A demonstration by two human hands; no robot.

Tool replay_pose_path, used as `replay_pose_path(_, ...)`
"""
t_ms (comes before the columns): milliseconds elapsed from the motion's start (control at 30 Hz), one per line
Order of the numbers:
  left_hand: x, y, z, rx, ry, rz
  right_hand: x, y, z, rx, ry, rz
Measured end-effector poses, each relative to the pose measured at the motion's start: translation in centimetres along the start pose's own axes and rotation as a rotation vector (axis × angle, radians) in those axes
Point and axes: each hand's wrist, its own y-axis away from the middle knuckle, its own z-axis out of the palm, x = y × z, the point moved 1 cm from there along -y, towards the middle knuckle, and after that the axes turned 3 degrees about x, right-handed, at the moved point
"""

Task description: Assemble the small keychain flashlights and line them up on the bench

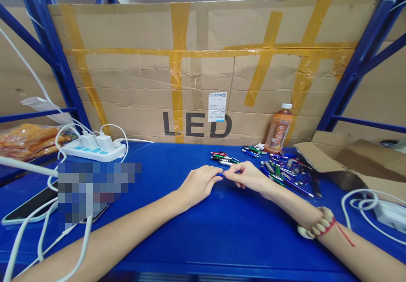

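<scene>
My left hand [199,183] is closed around a blue pen [219,174], and only a short blue length shows past its fingertips. The fingers of my right hand [246,175] pinch at the other end of that pen; any small part inside the pinch is hidden. Both hands meet just above the blue tabletop [228,235]. Behind them lies a small group of pens [223,158] with green, red and silver parts. Further right, a few blue and green pens [251,151] lie together. A heap of pens and pen parts [287,171] spreads beside my right forearm.
An orange drink bottle [279,129] stands behind the heap. An open cardboard box [364,159] and a white adapter with cable [391,214] sit at the right. At left are a power strip [95,151], loose white cables and a phone [30,205]. A large cardboard sheet [139,91] closes off the back.
</scene>
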Motion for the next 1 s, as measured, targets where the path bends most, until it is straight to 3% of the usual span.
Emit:
replay_pose_path(300,0.02,-0.34,-0.28,-0.072,0.170,-0.101,-0.16,-0.20,-0.21,0.020,0.014,0.023)
replay_pose_path(467,0.18,-0.48,-0.52,-0.090,0.223,-0.171,-0.51,-0.39,-0.62,0.203,0.110,-0.236)
replay_pose_path(633,0.19,-0.49,-0.59,-0.075,0.229,-0.180,-0.78,-0.19,-1.01,0.164,0.125,-0.535)
replay_pose_path(1000,0.06,-0.40,-0.60,-0.119,0.283,-0.169,-0.55,-0.14,-0.96,0.155,0.048,-0.641)
